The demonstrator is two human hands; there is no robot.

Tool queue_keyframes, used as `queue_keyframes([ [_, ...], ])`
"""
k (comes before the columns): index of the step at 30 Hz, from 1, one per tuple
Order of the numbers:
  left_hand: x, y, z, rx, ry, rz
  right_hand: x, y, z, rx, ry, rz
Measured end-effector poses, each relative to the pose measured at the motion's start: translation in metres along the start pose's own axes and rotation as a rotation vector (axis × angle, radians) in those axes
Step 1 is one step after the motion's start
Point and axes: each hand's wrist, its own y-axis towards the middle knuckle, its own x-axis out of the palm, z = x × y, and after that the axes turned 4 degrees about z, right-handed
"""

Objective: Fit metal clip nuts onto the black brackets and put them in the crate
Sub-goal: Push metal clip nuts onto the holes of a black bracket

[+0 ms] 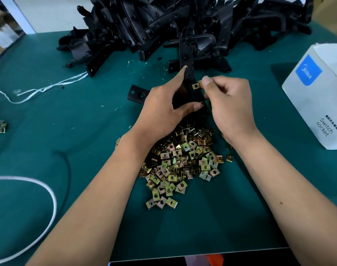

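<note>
Bracket (pixel 189 81) clamped in left hand (pixel 162 106); right hand (pixel 229 104) pinches a clip nut (pixel 196 85) against it. Loose nuts (pixel 179 166) heap below, bracket pile (pixel 183 25) behind, white box (pixel 317 96) rightward.

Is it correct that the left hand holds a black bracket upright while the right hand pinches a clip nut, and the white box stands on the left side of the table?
Not quite. The white box stands on the right side, as the head view shows.
</note>
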Motion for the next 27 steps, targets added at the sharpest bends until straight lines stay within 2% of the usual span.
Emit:
queue_keyframes([
  [6,-0.0008,0.0026,-0.0003,-0.007,-0.004,-0.019,-0.0016,0.0057,0.0018,-0.098,-0.083,-0.037],
  [16,0.0008,0.0040,0.0003,0.007,0.027,-0.015,-0.0013,0.0045,0.0032,-0.019,-0.004,-0.066],
  [23,0.0005,0.0053,-0.0009,0.000,0.012,-0.026,-0.0044,0.0071,0.0011,-0.065,-0.072,-0.131],
  [27,-0.0012,0.0028,-0.0016,-0.004,-0.034,-0.035,-0.0028,0.0064,0.0062,-0.036,0.003,-0.134],
])
